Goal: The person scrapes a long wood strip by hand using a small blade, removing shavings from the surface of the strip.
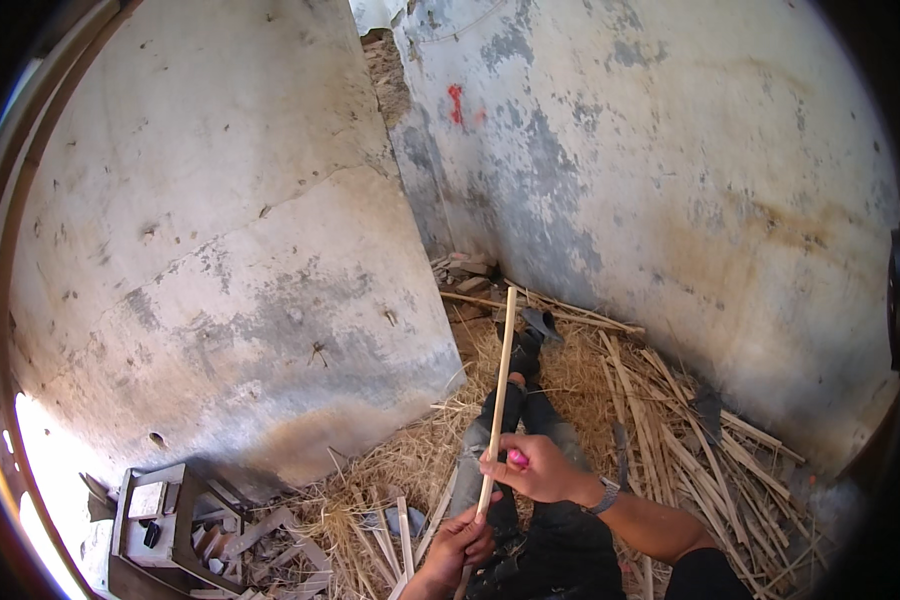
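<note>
A long, pale strip of split wood or bamboo (pixel 503 385) stands nearly upright in front of me, above my outstretched legs. My left hand (pixel 458 542) is closed around its lower part. Higher up, my right hand (pixel 542 470) presses against the strip with its fingers curled in. A small bright pink object (pixel 517 458) pokes out of that fist; the fingers hide the rest, so its kind does not show. On my right wrist is a metal-banded watch (pixel 606 494).
Many cut strips (pixel 685 440) lie heaped on the right, and straw-like shavings (pixel 370 480) cover the floor around my legs. A worn wooden stool-like frame (pixel 155 525) stands at lower left beside scraps. Peeling walls (pixel 670 150) enclose the corner, with broken bricks (pixel 465 270) there.
</note>
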Action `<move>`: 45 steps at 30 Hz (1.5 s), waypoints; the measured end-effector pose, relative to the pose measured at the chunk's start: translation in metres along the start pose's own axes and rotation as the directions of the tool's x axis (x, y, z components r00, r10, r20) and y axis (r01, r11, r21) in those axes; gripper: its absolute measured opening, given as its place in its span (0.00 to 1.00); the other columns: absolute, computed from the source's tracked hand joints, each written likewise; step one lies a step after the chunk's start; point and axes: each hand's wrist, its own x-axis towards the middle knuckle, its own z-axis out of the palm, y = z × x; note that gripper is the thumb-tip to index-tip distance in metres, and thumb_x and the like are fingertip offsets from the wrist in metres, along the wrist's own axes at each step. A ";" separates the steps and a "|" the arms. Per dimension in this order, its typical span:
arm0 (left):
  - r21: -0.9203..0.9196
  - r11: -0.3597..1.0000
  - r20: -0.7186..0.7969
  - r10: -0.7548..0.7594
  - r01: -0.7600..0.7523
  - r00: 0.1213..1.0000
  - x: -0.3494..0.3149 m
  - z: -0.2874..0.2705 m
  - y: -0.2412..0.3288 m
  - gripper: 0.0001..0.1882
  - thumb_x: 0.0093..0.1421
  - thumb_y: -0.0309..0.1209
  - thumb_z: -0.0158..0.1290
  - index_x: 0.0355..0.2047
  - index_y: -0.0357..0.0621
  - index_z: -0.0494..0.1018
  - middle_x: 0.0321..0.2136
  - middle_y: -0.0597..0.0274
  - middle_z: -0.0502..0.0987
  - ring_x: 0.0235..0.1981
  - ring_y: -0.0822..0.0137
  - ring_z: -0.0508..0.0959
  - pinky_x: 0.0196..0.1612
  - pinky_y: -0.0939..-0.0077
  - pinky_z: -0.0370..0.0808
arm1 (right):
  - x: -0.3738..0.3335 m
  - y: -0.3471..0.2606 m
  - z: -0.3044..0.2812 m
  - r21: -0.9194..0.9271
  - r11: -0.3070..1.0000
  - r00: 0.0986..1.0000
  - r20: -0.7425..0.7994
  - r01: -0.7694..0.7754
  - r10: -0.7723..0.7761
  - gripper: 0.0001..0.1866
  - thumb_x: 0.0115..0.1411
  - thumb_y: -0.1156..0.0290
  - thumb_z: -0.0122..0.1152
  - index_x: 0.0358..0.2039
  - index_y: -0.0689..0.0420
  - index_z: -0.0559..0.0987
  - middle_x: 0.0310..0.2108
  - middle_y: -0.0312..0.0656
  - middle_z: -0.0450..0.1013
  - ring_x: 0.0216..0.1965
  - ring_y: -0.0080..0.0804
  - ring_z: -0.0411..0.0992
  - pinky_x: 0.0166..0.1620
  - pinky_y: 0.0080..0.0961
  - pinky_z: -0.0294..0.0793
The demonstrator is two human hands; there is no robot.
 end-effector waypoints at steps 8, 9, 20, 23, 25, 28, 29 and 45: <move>0.087 0.996 -0.174 0.042 -0.027 0.984 -0.014 0.005 -0.021 0.09 0.69 0.38 0.56 0.32 0.52 0.74 0.20 0.75 0.66 0.21 0.77 0.66 0.27 0.81 0.63 | 0.012 0.006 -0.030 0.098 0.993 0.952 -0.305 0.071 -0.038 0.13 0.67 0.62 0.65 0.35 0.60 0.83 0.15 0.24 0.64 0.18 0.09 0.57 0.22 0.19 0.53; 0.137 0.990 -0.285 0.075 -0.037 0.956 -0.020 0.006 -0.028 0.11 0.69 0.41 0.57 0.33 0.49 0.75 0.20 0.74 0.68 0.20 0.77 0.66 0.25 0.81 0.62 | 0.016 0.001 -0.028 0.065 0.995 0.952 -0.301 0.073 -0.050 0.14 0.66 0.60 0.66 0.34 0.60 0.83 0.13 0.24 0.62 0.17 0.09 0.56 0.21 0.20 0.53; 0.631 0.772 -0.327 0.356 -0.078 0.875 -0.006 0.017 -0.034 0.19 0.69 0.44 0.57 0.50 0.44 0.81 0.24 0.69 0.76 0.23 0.78 0.72 0.26 0.78 0.69 | -0.021 0.005 0.010 -0.337 0.941 0.969 -0.220 0.035 -0.115 0.21 0.64 0.53 0.65 0.28 0.61 0.83 0.14 0.49 0.70 0.17 0.50 0.73 0.23 0.41 0.69; 0.747 0.640 -0.249 0.521 -0.180 0.816 -0.003 0.014 -0.042 0.24 0.69 0.44 0.56 0.59 0.43 0.77 0.29 0.63 0.82 0.28 0.74 0.77 0.30 0.71 0.76 | -0.026 -0.003 0.008 -0.435 0.900 0.977 -0.184 0.016 -0.106 0.19 0.63 0.55 0.65 0.30 0.61 0.84 0.17 0.51 0.75 0.21 0.51 0.77 0.26 0.41 0.75; 0.750 0.659 -0.317 0.430 -0.055 0.846 -0.002 0.011 -0.039 0.25 0.69 0.45 0.56 0.59 0.42 0.77 0.31 0.61 0.83 0.30 0.72 0.79 0.32 0.70 0.77 | -0.029 -0.001 0.007 -0.450 0.892 0.975 -0.180 0.037 -0.131 0.17 0.62 0.57 0.67 0.31 0.61 0.84 0.18 0.50 0.75 0.21 0.51 0.77 0.25 0.41 0.74; 0.731 0.661 -0.442 0.264 0.173 0.857 -0.001 0.003 -0.040 0.26 0.69 0.46 0.57 0.58 0.40 0.77 0.32 0.56 0.85 0.32 0.69 0.81 0.35 0.65 0.79 | -0.030 -0.004 0.007 -0.472 0.880 0.974 -0.166 0.061 -0.156 0.15 0.60 0.59 0.70 0.32 0.60 0.84 0.18 0.49 0.76 0.21 0.50 0.77 0.26 0.40 0.75; 0.800 0.587 -0.386 0.349 0.122 0.854 -0.002 0.002 -0.041 0.26 0.69 0.46 0.56 0.58 0.41 0.77 0.32 0.53 0.85 0.32 0.68 0.82 0.36 0.63 0.79 | -0.029 -0.006 0.007 -0.479 0.876 0.974 -0.164 0.057 -0.154 0.15 0.59 0.59 0.70 0.32 0.60 0.84 0.19 0.49 0.77 0.22 0.50 0.78 0.26 0.40 0.75; 0.900 0.374 -0.097 0.670 -0.223 0.736 -0.005 0.001 -0.059 0.25 0.70 0.38 0.53 0.63 0.38 0.72 0.32 0.49 0.84 0.29 0.63 0.81 0.37 0.60 0.78 | -0.032 -0.008 0.009 -0.501 0.866 0.980 -0.173 -0.002 -0.097 0.17 0.57 0.59 0.71 0.24 0.60 0.81 0.17 0.50 0.74 0.21 0.52 0.75 0.27 0.41 0.73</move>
